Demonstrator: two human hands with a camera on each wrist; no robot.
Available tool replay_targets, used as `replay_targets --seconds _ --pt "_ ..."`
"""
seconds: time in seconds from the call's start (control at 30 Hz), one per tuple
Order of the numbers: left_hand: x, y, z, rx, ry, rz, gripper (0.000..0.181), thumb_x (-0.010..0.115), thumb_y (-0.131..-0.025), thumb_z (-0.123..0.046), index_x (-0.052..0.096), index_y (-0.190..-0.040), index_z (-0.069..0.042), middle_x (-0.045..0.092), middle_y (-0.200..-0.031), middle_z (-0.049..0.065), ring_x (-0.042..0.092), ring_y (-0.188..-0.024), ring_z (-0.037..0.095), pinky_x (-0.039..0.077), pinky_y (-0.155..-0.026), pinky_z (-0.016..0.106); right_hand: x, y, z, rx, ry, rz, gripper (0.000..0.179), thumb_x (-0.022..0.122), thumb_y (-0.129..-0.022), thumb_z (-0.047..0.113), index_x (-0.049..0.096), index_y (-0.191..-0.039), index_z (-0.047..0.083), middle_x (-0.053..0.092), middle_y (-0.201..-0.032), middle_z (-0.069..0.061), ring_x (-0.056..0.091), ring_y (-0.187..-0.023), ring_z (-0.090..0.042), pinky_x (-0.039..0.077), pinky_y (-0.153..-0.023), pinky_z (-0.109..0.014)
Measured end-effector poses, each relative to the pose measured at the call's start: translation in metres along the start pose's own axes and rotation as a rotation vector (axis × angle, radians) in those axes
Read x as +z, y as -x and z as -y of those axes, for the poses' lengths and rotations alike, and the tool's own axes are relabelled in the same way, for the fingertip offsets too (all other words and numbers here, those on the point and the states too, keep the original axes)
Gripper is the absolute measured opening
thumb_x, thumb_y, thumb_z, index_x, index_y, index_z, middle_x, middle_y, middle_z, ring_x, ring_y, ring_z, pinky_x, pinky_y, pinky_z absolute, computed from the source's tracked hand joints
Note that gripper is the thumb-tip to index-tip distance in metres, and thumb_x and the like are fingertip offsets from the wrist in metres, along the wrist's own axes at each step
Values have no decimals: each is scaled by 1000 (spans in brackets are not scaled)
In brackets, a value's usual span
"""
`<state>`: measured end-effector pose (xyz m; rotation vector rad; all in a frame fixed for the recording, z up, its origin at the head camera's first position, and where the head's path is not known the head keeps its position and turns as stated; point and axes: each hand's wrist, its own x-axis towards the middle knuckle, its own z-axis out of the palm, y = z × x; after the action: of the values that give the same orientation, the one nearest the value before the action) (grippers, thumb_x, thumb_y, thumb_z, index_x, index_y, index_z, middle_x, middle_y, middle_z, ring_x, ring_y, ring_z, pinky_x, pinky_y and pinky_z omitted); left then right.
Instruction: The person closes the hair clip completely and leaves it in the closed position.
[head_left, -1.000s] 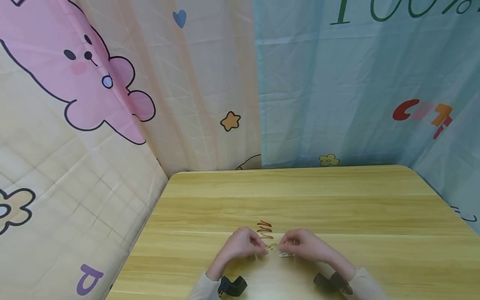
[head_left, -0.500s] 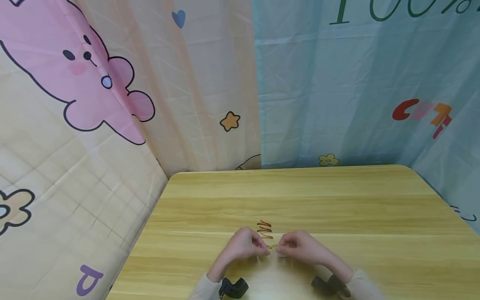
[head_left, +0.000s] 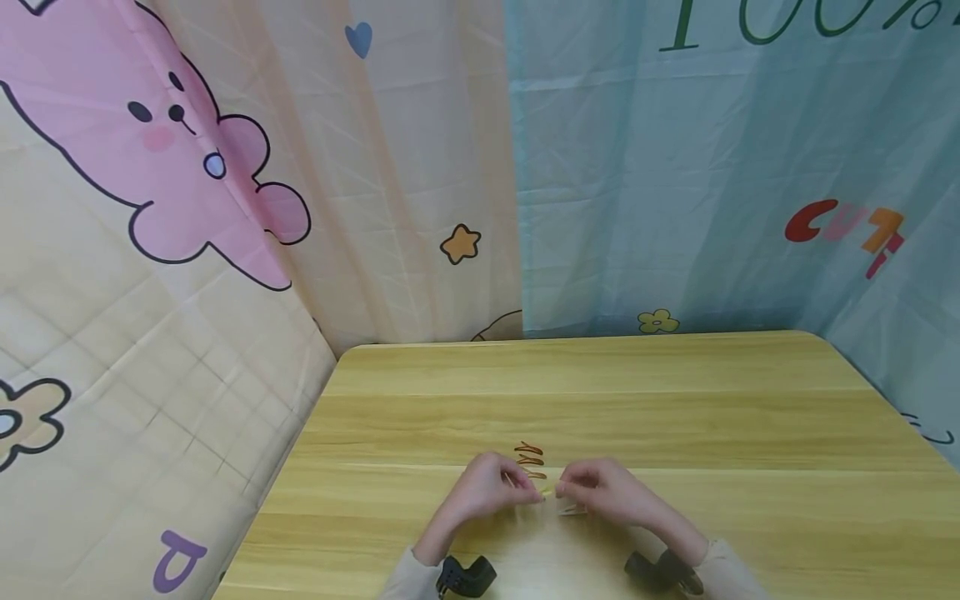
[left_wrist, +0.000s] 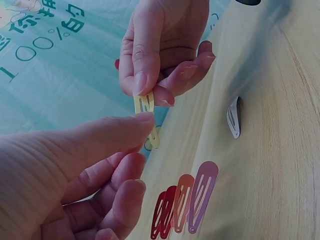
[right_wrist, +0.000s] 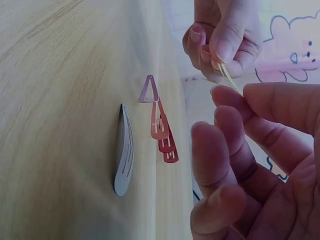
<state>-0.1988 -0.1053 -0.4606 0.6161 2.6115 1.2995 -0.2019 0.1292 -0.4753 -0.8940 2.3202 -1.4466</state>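
A small yellow snap hair clip (left_wrist: pixel 144 102) is held in the air between the two hands, close over the table. My left hand (head_left: pixel 491 486) pinches it between thumb and forefinger, its narrow tip poking out past the left thumb in the left wrist view. At the clip's broad end, the right hand's (head_left: pixel 611 490) thumb and forefinger grip it. Seen from the right wrist, a thin strip stands off from the yellow clip (right_wrist: pixel 231 80). On the wood below lie a purple clip (left_wrist: pixel 203 197), a coral clip (left_wrist: pixel 183 202) and two red clips (left_wrist: pixel 167 212), partly overlapping in a row.
A white-grey hair clip (right_wrist: pixel 123 155) lies apart from the row, under the right hand. The wooden table (head_left: pixel 637 400) runs back to printed curtains (head_left: pixel 637 167). Each wrist wears a black camera mount (head_left: pixel 467 575).
The right hand came left to the yellow clip, then drew back slightly right and up, uncovering more of the white-grey clip. The left hand has shifted slightly right.
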Motion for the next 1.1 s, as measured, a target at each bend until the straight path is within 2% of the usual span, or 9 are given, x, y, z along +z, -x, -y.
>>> replay_targets --seconds 0.17,0.43,0.53,0.67,0.77,0.83,0.9,0.97,1.1 --pt "-1 -2 1 24 19 -27 15 80 -77 -30 71 -73 -18 63 -70 -13 46 -52 4 37 -48 20 -2 -1 1 26 -70 -19 20 58 -95 23 68 -89 7 60 -69 -12 53 -53 -13 45 -48 -28" --pt "-1 -3 2 -1 60 -25 17 72 -84 -34 73 -81 -17 66 -80 -13 42 -48 4 33 -44 20 -4 -1 5 49 -171 -51 22 58 -95 19 67 -90 0 56 -68 -17 55 -54 -21 47 -53 -34" --pt "-1 -3 2 -10 101 -10 20 70 -86 -33 74 -86 -14 67 -81 -11 51 -50 11 34 -43 20 -4 -2 5 43 -193 -63 23 58 -95 19 66 -91 -2 55 -66 -18 52 -53 -17 45 -49 -30" --pt "-1 -3 1 -11 167 26 23 67 -89 -30 74 -95 -9 68 -84 -6 63 -60 25 43 -48 24 -5 -2 5 38 -224 -78 25 58 -95 19 65 -92 -5 53 -65 -23 48 -51 -13 39 -44 -24" --pt "-1 -3 0 -6 198 51 23 65 -91 -27 72 -100 -7 68 -87 -3 64 -63 30 45 -51 24 -5 -2 4 34 -241 -79 25 57 -96 19 65 -91 -4 52 -64 -25 48 -50 -13 38 -43 -23" --pt "-1 -3 -2 -9 211 62 22 63 -93 -22 71 -103 -4 69 -90 2 64 -64 34 41 -50 22 -5 -2 3 31 -247 -75 24 57 -96 19 65 -91 -2 53 -63 -23 48 -50 -14 38 -43 -24" --pt "-4 1 -12 -5 229 73 21 62 -93 -17 70 -102 0 69 -91 8 63 -65 39 37 -48 20 -4 -2 4 19 -253 -70 22 56 -96 18 65 -90 -2 53 -62 -19 49 -49 -16 39 -43 -26" --pt "-5 1 -12 3 238 83 19 62 -93 -16 70 -100 0 69 -91 10 63 -66 40 35 -47 19 -4 -2 4 14 -251 -65 23 56 -96 18 64 -90 -3 53 -60 -15 48 -49 -18 39 -43 -26" --pt "-3 -1 -4 17 236 89 18 64 -92 -19 72 -93 -4 69 -89 6 63 -65 36 40 -48 21 -3 -3 3 16 -236 -54 25 56 -96 17 62 -90 -6 53 -62 -19 49 -49 -19 43 -46 -29"
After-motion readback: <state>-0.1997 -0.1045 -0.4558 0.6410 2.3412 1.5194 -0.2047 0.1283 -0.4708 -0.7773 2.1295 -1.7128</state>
